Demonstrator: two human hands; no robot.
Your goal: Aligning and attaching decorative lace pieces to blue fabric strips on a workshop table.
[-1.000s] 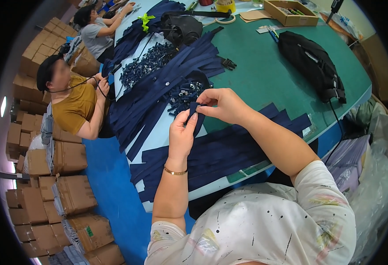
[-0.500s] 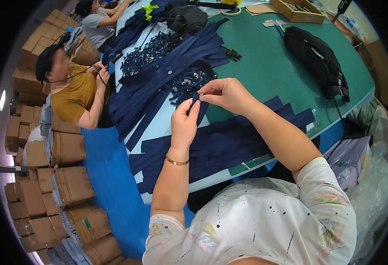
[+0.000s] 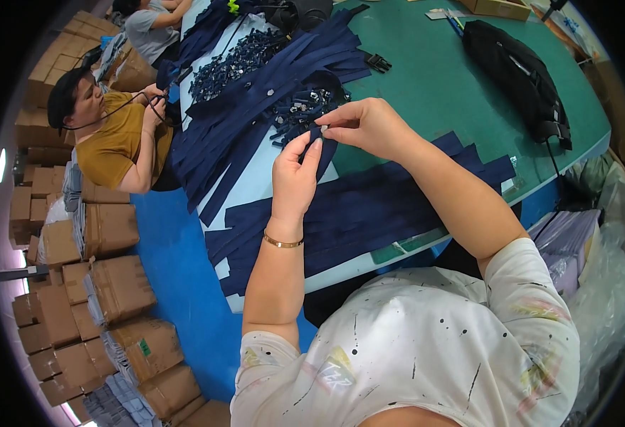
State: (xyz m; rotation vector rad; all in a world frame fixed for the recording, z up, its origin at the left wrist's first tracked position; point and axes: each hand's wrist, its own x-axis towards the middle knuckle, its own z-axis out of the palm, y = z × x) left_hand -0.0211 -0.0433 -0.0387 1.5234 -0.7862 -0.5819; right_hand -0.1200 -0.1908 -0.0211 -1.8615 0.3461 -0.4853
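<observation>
Close together above the table, my left hand (image 3: 295,181) and my right hand (image 3: 375,129) are both pinched. Between the left thumb and fingers is the end of a navy fabric strip (image 3: 326,156), which hangs down beside that hand. My right thumb and forefinger grip a small silvery metal piece (image 3: 324,129) at the strip's end; whether it is fixed to the strip is hidden. Just beyond my fingers lies a heap of short navy pieces with shiny metal bits (image 3: 300,108). Below my wrists, navy strips (image 3: 369,222) lie flat in layers along the near table edge.
More navy strips (image 3: 238,132) and a second heap of small pieces (image 3: 238,64) cover the table's left side. A black bag (image 3: 515,75) and a black buckle (image 3: 379,62) rest on the green mat (image 3: 426,92). Two people sit at left; cardboard boxes (image 3: 124,285) are stacked behind.
The view has tilted slightly, so the table and hands appear a little higher. Both hands keep their pinch on the strip and metal piece.
</observation>
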